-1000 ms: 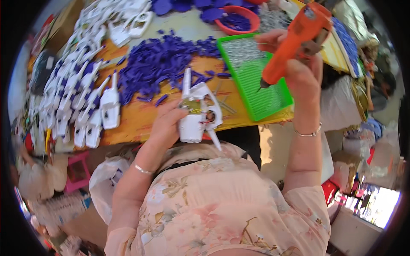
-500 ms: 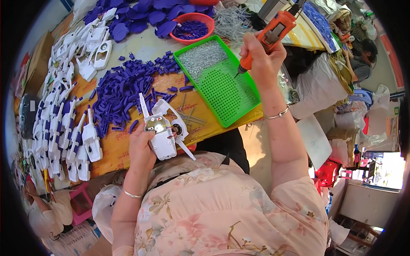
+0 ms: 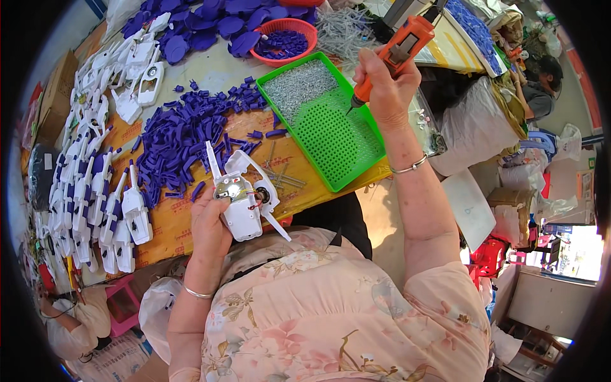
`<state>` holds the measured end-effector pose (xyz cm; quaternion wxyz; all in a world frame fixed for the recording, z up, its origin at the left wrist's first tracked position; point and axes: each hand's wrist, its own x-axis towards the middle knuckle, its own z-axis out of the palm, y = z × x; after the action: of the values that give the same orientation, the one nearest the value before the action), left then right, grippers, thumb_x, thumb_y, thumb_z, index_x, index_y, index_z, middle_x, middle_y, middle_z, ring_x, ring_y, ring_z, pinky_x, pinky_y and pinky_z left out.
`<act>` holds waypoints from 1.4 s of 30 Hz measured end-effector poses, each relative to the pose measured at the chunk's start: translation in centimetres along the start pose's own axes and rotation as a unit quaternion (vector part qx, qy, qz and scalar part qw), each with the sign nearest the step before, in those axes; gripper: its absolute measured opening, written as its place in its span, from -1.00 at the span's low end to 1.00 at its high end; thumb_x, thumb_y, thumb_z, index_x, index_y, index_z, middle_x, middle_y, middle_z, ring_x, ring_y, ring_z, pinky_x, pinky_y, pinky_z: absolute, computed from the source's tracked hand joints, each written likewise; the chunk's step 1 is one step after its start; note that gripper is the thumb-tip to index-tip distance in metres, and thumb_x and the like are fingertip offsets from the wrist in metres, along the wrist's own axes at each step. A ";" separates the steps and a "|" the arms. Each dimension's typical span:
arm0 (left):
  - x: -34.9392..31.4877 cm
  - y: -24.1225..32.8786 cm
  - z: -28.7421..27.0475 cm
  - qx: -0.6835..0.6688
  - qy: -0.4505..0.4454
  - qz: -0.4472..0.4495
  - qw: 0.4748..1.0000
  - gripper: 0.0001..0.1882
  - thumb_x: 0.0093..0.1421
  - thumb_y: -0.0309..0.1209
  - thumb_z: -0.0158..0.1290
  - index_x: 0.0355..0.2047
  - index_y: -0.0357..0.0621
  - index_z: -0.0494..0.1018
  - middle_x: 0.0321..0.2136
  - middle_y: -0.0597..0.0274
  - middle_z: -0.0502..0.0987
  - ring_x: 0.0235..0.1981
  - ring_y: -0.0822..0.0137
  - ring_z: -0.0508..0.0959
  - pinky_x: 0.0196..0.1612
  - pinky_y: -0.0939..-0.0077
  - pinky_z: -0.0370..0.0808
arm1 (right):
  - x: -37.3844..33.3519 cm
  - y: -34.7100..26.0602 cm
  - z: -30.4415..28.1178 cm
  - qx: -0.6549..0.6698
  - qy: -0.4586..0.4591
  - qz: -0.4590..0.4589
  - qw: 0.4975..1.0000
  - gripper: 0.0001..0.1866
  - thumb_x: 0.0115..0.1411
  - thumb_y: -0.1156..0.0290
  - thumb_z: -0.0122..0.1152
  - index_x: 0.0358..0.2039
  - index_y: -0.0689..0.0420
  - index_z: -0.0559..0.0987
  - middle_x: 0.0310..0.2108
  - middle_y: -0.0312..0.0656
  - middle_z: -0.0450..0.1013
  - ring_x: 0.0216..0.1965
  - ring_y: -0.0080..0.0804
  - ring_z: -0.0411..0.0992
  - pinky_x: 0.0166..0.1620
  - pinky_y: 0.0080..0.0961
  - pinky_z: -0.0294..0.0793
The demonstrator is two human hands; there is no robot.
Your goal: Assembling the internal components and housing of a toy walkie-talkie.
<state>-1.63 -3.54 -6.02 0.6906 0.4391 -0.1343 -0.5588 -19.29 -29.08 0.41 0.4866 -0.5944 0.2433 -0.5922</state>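
- Since a second ago, the orange screwdriver has come to look smaller in view, and its tip has shifted from over the middle of the green tray to just inside its right rim.
- Far left, white shells with long handles lie in crowded rows on the counter, several with purple strips; a pink stool stands below.
- Next, a loose heap of purple pieces covers the counter, with purple discs behind it.
- Below the heap, the left hand grips the white casing by its left side, near the counter's front edge. It lies opened, a shiny plate inside and a round dark part to the right.
- Beyond, a red basket holds small purple bits.
- The green tray lies right of the casing, silvery screws gathered in its far half.
- Rightmost, the right hand is wrapped around the screwdriver, tip pointing down and left.
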 end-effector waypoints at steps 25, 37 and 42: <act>0.0 0.0 0.1 0.002 -0.001 -0.007 1.000 -0.58 0.01 -0.59 -0.23 -0.08 -0.45 0.33 -0.26 -0.04 0.51 -0.30 0.20 0.58 -0.21 0.33 0.55 | -3.3 -5.5 4.1 0.187 -0.116 0.002 0.976 -0.88 0.06 0.59 0.09 -0.37 0.28 0.39 -0.60 -0.21 0.38 -0.61 -0.50 0.36 -0.51 -0.58 0.36; -0.3 0.3 0.8 -0.027 0.005 -0.010 1.000 -0.59 0.02 -0.60 -0.24 -0.09 -0.41 0.35 -0.29 0.02 0.52 -0.37 0.26 0.59 -0.32 0.37 0.60 | -9.0 -4.7 10.6 0.406 -0.250 0.175 0.861 -0.68 -0.06 0.60 0.14 -0.24 0.21 0.34 -0.37 -0.28 0.37 -0.35 -0.65 0.31 -0.28 -0.68 0.33; -0.1 -0.4 0.1 -0.018 0.011 0.009 1.000 -0.60 0.02 -0.59 -0.23 -0.09 -0.40 0.35 -0.32 0.07 0.52 -0.40 0.35 0.57 -0.33 0.46 0.57 | -8.9 -5.4 12.2 0.181 -0.216 0.082 0.956 -0.67 -0.15 0.72 0.23 -0.35 0.20 0.38 -0.60 -0.32 0.37 -0.62 -0.67 0.32 -0.55 -0.73 0.30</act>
<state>-2.04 -3.54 -6.25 0.7051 0.4313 -0.1205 -0.5498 -10.97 -15.66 3.11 0.6740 -0.5880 0.0694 -0.4418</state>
